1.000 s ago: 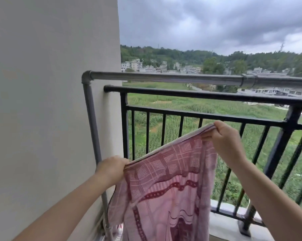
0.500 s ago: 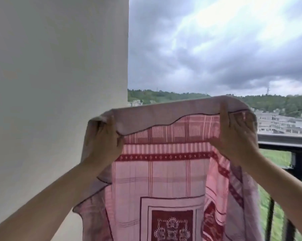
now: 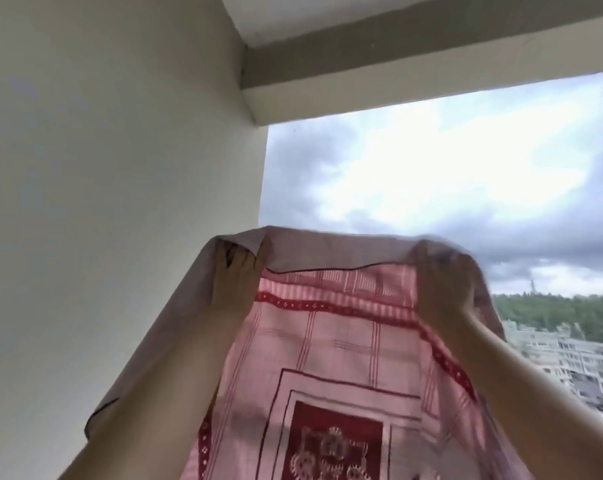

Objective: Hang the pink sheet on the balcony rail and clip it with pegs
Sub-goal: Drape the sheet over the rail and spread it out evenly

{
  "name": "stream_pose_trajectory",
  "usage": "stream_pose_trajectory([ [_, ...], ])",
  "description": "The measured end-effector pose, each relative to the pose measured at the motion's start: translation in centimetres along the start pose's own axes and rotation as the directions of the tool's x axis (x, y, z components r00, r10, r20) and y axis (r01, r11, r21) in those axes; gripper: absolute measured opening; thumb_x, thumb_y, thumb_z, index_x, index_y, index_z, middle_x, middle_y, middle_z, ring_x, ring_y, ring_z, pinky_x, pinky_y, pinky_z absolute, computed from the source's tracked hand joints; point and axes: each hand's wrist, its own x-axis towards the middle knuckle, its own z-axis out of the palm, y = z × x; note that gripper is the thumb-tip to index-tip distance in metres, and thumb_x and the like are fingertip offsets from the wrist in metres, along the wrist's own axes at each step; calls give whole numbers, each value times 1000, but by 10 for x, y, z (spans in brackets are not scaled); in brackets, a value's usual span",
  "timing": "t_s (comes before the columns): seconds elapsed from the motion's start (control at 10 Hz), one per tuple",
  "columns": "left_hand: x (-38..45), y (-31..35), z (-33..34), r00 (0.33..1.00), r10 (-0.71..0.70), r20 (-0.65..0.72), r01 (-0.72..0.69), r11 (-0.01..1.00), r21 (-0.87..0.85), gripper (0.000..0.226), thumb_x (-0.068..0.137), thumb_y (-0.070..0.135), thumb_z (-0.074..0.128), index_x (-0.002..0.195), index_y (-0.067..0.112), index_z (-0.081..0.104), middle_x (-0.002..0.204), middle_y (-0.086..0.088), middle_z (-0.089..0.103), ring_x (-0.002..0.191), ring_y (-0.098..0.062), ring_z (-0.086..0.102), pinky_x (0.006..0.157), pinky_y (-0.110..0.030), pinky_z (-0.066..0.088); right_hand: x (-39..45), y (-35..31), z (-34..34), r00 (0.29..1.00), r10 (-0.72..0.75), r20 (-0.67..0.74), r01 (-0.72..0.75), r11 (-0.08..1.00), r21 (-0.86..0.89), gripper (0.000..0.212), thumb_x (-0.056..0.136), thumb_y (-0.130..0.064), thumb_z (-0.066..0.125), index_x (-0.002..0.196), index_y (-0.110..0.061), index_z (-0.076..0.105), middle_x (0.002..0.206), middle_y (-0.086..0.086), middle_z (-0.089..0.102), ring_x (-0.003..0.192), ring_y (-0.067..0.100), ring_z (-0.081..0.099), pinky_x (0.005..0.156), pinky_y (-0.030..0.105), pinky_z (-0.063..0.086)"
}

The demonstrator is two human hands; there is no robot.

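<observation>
- The pink sheet (image 3: 331,344) is up high, in front of the person & above eye level. It is not on any rail yet.
- The left hand (image 3: 236,282) grips the top edge near the left corner. Fingers are curled round the cloth.
- The right hand (image 3: 444,289) grips the same top edge near the right corner. It is a bit blurry, but the cloth folds over its fingers, so it looks clamped on too.
- The 2 hands are wide apart, w/ the top edge pulled almost straight between them. That edge runs left to right. The rest of the sheet hangs down toward the person.
- Both hands are at about the same height, neither looks nearer.
- Big thing for the next move: the rail can't be seen at all. The view points up at the wall (image 3: 102,202), the ceiling beam (image 3: 397,67) & the cloudy sky (image 3: 431,174). I think the rail must be lower down & out past the sheet, so the top edge likely has to go forward & down over it.
- No pegs in view.
- The bottom of the sheet is cut off by the frame. A loose flap hangs on the left by the wall.
- Far houses (image 3: 570,368) & trees show on the right.
</observation>
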Motion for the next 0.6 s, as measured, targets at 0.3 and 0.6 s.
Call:
stream_pose_trajectory([
  [0.3,-64,41,88,317,284,905,-109,959,-262,36,90,13,43,121,-1,53,121,-13,56,104,-21,52,69,-24,41,-88,-44,49,-174,-291,941,-191,947,257,36,94,-32,34,75,-10,55,66,4,58,74,17,63,68,28,42],
  [0.6,-126,-2,30,894,347,284,-88,756,-648,53,72,57,51,97,13,64,79,1,60,79,-16,54,69,-22,38,-117,-21,-5,682,-628,374,11,520,854,59,57,-67,62,70,-10,70,56,-11,52,51,5,46,50,12,33],
])
